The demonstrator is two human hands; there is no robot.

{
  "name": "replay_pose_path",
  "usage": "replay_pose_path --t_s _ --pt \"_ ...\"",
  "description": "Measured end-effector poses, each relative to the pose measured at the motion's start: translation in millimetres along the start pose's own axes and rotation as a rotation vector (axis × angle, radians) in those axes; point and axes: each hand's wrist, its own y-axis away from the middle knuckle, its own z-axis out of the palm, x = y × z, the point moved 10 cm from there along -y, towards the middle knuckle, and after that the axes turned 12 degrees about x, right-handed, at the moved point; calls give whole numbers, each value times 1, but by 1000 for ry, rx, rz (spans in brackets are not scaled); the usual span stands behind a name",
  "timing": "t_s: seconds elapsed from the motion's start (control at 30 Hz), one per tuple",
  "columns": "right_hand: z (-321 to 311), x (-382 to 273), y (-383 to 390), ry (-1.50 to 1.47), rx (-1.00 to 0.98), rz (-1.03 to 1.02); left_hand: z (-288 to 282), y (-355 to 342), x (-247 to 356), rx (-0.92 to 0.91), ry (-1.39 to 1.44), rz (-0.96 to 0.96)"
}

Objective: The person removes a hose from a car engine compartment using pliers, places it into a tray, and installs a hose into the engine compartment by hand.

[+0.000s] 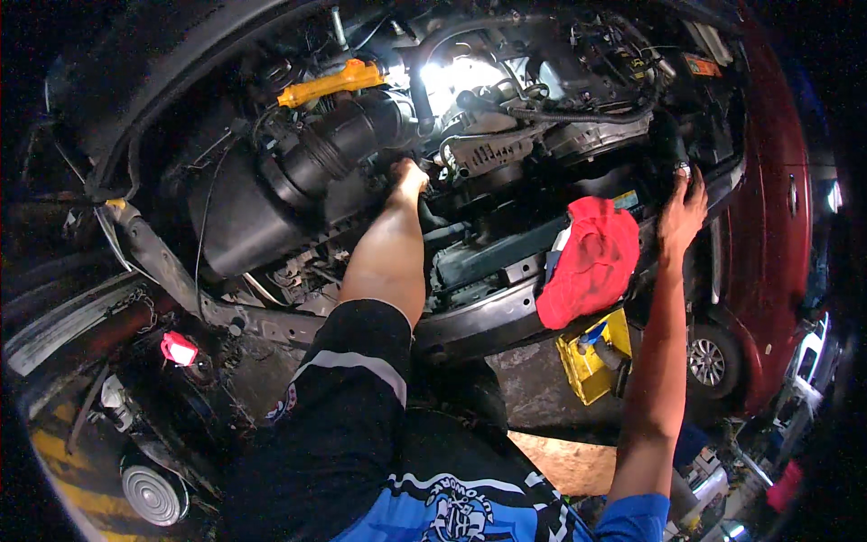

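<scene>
The engine (488,155) is sitting in the upper middle of the view, behind the front crossmember (477,315) and right of a black ribbed intake duct (330,154). Knuckles are probably the first worry: the left hand (412,175) is occupying a narrow space beside the duct and metal parts, so a sudden slip could be scraping skin. The red cloth (591,262), hanging over the crossmember near the right arm (657,361), could be sliding off if the forearm is catching it. A hard pull on the dark hose (668,140) could be straining its end.

The left arm (384,253) is lying outstretched and nearly straight, its fingers curling inward; the tips are hiding, so what they are gripping one cannot tell. The right arm is standing steeply along the right side, and the right hand (684,215) is pointing its extended fingers toward the hose's pale-ringed end; whether they are gripping it, one cannot tell.
</scene>
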Motion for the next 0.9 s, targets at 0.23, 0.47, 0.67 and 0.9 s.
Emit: replay_pose_path --t_s 0.23,0.47,0.67,0.9 --pt "-2 -6 1 -33 -3 7 -62 35 2 -89 105 -147" --pt "1 -4 0 -40 -26 18 -84 38 8 24 -17 -104" --pt "7 5 -1 6 -34 -3 -91 48 15 -76 68 9" --pt "5 -1 0 -6 -37 -36 -76 36 20 124 52 91"
